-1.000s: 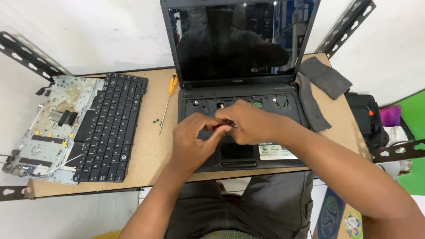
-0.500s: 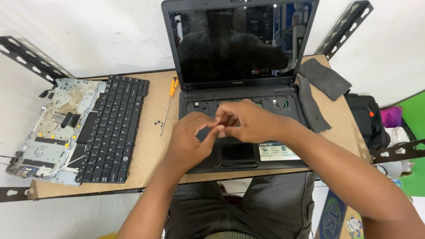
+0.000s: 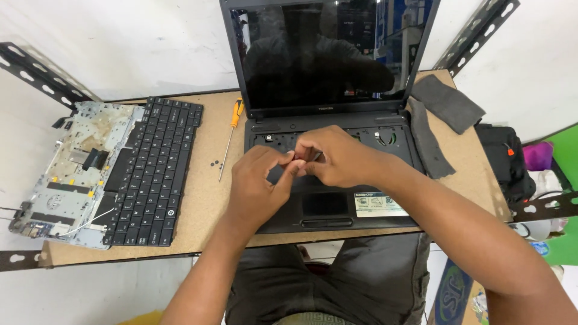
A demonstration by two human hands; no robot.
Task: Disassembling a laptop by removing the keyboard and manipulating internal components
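A black laptop [image 3: 328, 207] stands open on the board table [image 3: 205, 201], its keyboard bay uncovered and its screen dark. Over that bay my left hand [image 3: 256, 189] and my right hand [image 3: 340, 156] meet fingertip to fingertip. Both pinch something tiny between them, too small and too hidden to identify. The right hand is curled with its fingers pointing left. The left thumb and forefinger press against them.
A detached black keyboard [image 3: 153, 168] lies left of the laptop, beside a grey metal chassis plate [image 3: 72, 168]. An orange-handled screwdriver [image 3: 232, 129] and a few loose screws [image 3: 214, 162] lie between. Dark grey cloths [image 3: 448, 102] and a black bag [image 3: 503, 159] are at the right.
The two hands have stayed over the keyboard bay. Their fingertips have drawn closer together and shifted slightly; nothing else on the table has moved.
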